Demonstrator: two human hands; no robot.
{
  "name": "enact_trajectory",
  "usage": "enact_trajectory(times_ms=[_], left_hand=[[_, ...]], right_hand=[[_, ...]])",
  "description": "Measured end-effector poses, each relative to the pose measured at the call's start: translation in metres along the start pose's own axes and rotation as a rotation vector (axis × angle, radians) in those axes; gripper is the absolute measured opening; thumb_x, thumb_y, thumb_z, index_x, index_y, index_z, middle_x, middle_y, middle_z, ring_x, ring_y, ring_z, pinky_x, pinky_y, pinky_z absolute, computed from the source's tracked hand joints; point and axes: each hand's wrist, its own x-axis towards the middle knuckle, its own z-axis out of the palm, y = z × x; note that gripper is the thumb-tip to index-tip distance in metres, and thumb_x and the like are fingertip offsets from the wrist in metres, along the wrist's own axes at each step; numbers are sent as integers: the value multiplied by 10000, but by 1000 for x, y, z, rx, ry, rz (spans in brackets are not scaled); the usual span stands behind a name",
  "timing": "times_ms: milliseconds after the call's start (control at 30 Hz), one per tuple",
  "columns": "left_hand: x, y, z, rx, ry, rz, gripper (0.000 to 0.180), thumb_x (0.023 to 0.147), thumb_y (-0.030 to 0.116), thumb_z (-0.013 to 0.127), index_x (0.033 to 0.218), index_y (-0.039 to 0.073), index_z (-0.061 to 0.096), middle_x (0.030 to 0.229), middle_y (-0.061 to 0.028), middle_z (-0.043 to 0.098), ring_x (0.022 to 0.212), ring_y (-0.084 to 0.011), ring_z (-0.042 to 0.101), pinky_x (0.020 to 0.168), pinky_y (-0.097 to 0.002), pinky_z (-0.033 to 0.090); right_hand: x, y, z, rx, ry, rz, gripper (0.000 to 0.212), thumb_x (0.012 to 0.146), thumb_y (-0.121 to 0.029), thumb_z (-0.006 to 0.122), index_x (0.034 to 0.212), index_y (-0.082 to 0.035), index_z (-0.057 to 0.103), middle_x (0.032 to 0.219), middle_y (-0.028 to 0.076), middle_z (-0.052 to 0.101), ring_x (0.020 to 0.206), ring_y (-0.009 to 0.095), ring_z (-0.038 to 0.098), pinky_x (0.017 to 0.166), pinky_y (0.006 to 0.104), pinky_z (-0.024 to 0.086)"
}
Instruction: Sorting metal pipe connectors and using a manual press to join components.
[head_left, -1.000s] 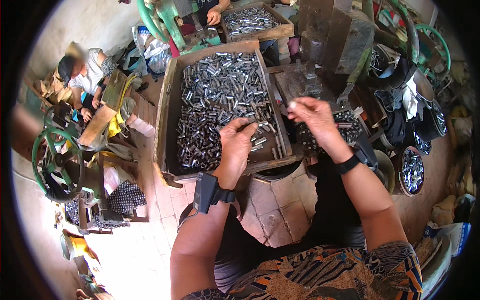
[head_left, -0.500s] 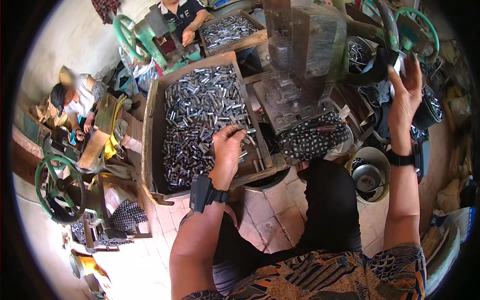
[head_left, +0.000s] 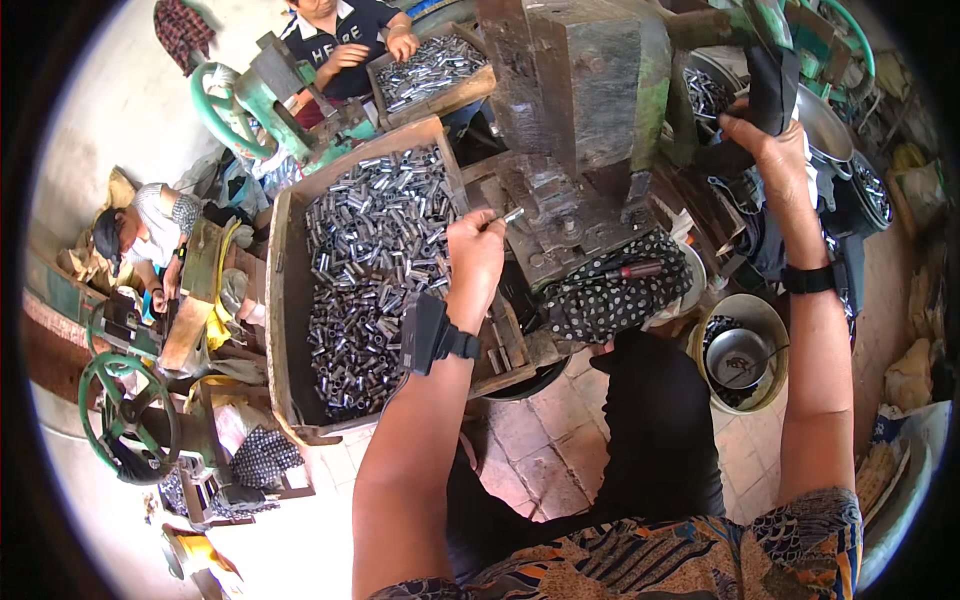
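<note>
My left hand (head_left: pixel 474 258) pinches a small shiny metal tube (head_left: pixel 513 215) between thumb and fingertips. The tube points toward the base of the heavy dark metal press (head_left: pixel 567 228), just beside it. Under my left wrist lies a wooden tray (head_left: pixel 283 300) full of short metal tubes (head_left: pixel 375 245). At the upper right, my right hand (head_left: pixel 778 160) is closed round the black-wrapped handle (head_left: pixel 772 92) of the press; some of its fingers are hidden behind it.
A red-handled screwdriver (head_left: pixel 640 270) rests on polka-dot cloth (head_left: pixel 610 300) before the press. A bucket (head_left: pixel 775 345) holding a metal bowl (head_left: pixel 737 358) stands by my knee. Two co-workers sit at the far side and left, near green handwheels (head_left: pixel 97 372) and another tray (head_left: pixel 478 82) of tubes.
My left hand has carried the tube from above the tray's right side to the press base. My right hand, open beside the handle before, has closed on it. The whole view has shifted slightly.
</note>
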Motion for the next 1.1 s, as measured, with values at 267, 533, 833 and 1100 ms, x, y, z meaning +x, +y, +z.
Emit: enact_trajectory(times_ms=[267, 533, 833, 1100], left_hand=[[28, -9, 29, -207, 124, -134, 129, 767, -35, 620, 893, -48, 646, 742, -35, 601, 647, -92, 501, 598, -227, 393], [29, 1, 54, -141, 64, -76, 185, 787, -11, 625, 960, -74, 614, 721, -32, 572, 584, -93, 461, 540, -236, 358], [29, 3, 52, -17, -37, -93, 165, 822, 70, 614, 946, -35, 585, 572, -2, 489, 381, -82, 351, 345, -251, 294], [13, 17, 10, -65, -96, -334, 111, 797, 94, 625, 874, 26, 583, 596, 14, 468, 397, -69, 344, 364, -238, 261]], right_hand=[[38, -49, -16, -136, -102, -113, 238, 716, -251, 672, 797, -31, 630, 639, 30, 569, 591, 125, 536, 566, 267, 405], [54, -38, -24, -105, -84, -190, 233, 703, -251, 678, 749, -29, 624, 627, 26, 555, 570, 123, 519, 544, 273, 391], [-4, 17, 2, 49, 107, -23, 236, 686, -174, 679, 854, -31, 595, 750, 23, 570, 717, 128, 532, 674, 270, 411], [3, -5, 1, -21, 62, -38, 210, 704, -169, 687, 839, -31, 603, 711, 18, 577, 655, 116, 523, 638, 254, 404]])
